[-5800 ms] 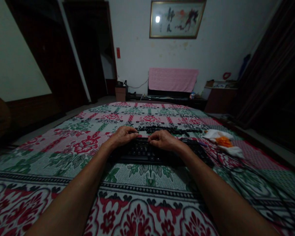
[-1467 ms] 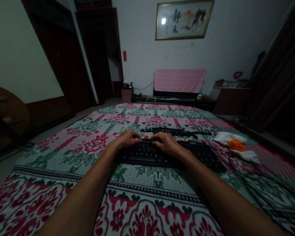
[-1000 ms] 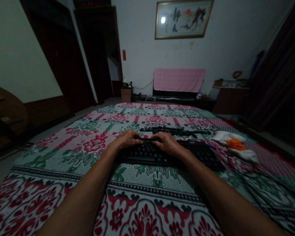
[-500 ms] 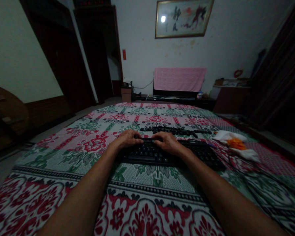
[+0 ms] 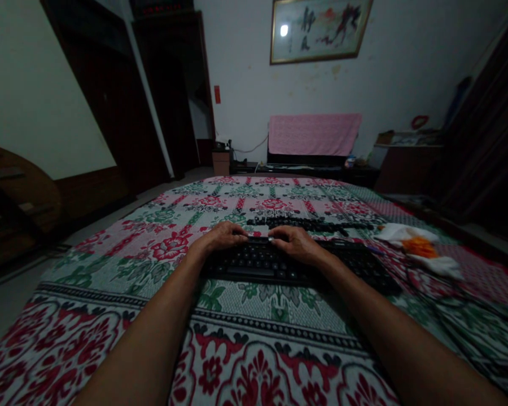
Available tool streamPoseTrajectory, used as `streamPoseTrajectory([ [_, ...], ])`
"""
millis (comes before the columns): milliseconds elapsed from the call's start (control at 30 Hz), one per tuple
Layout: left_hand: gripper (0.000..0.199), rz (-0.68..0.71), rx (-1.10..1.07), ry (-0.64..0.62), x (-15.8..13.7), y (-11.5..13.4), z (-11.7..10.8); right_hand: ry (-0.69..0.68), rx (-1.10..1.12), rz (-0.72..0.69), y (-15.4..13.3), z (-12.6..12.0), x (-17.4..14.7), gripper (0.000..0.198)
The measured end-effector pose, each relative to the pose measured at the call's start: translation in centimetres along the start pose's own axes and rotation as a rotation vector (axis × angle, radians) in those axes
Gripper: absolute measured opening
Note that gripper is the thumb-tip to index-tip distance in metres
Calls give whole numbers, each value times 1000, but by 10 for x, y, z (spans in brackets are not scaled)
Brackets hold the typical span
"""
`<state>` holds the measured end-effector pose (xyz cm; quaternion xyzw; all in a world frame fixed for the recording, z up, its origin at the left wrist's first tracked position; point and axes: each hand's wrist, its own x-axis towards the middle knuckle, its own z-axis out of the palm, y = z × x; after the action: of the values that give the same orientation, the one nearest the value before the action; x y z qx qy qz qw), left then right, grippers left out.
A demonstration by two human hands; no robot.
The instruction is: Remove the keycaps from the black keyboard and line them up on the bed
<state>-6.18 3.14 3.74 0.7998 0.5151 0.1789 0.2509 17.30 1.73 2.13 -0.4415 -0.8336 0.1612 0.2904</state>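
A black computer keyboard [image 5: 254, 272] lies flat on a patterned cloth in front of me. My left hand [image 5: 225, 235] is at its far edge, left of centre, with the thumb along the top edge and the other fingers curled over beyond it. Opposite it, my right hand [image 5: 297, 243] grips the same edge right of centre, thumb toward me. The fingertips behind the edge are hidden. Just past the keyboard is a line of small loose black pieces [image 5: 309, 225] that look like keycaps.
The flowered cloth [image 5: 169, 248] covers the whole surface. At the right lie a white cloth with an orange patch [image 5: 421, 248] and a dark cable [image 5: 444, 327]. Farther off, a pink cloth [image 5: 313, 135] hangs over a screen-like object against the wall.
The view has turned slightly left, so everything sits a little more to the right. My thumbs have shifted slightly toward the keyboard's far edge; the keyboard stays on the cloth.
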Motion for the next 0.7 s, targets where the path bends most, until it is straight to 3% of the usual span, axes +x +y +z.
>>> streamPoseTrajectory([
  [200, 40, 13, -95, 21, -1, -6, -2, -28, 129, 40, 5, -4, 0, 21],
  [700, 42, -11, -96, -4, 1, -5, 1, -13, 118, 55, 16, 2, 2, 24],
])
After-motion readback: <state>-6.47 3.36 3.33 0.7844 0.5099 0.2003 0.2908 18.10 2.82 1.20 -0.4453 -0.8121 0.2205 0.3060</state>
